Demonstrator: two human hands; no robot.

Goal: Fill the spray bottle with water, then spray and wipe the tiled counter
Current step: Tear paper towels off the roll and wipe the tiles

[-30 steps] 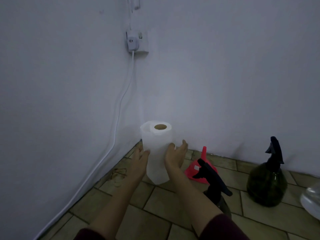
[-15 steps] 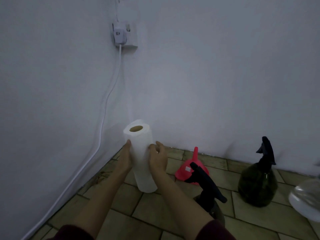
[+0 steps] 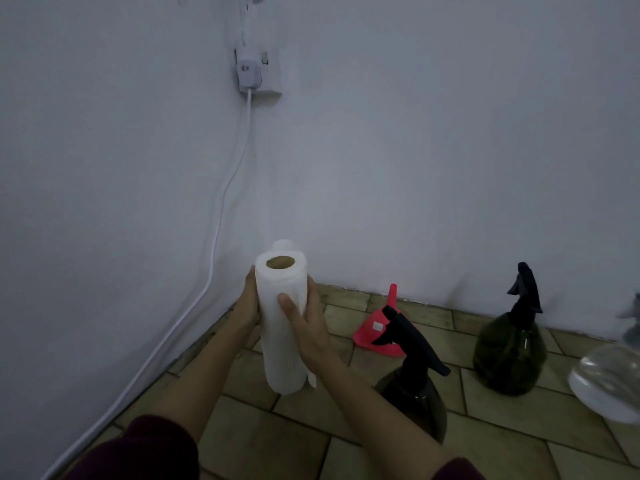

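Holding the white paper towel roll (image 3: 282, 323) upright in both hands, above the beige tiled counter (image 3: 311, 445) near the wall corner.

Left hand (image 3: 247, 303) wraps the roll's far side, right hand (image 3: 308, 327) clasps the near side with the thumb across the front, so both sets of fingers are curled round it. By my reading a sheet comes off next: best to steady the roll with one hand and pull the loose edge at its lower right. Just right of the forearm stands a dark round spray bottle with a black trigger head (image 3: 412, 382), close enough to knock. Behind it lies a red plastic funnel (image 3: 379, 329); further right are a second dark green spray bottle (image 3: 509, 355) and a clear one (image 3: 609, 379). A white cable (image 3: 211, 271) runs down the wall.
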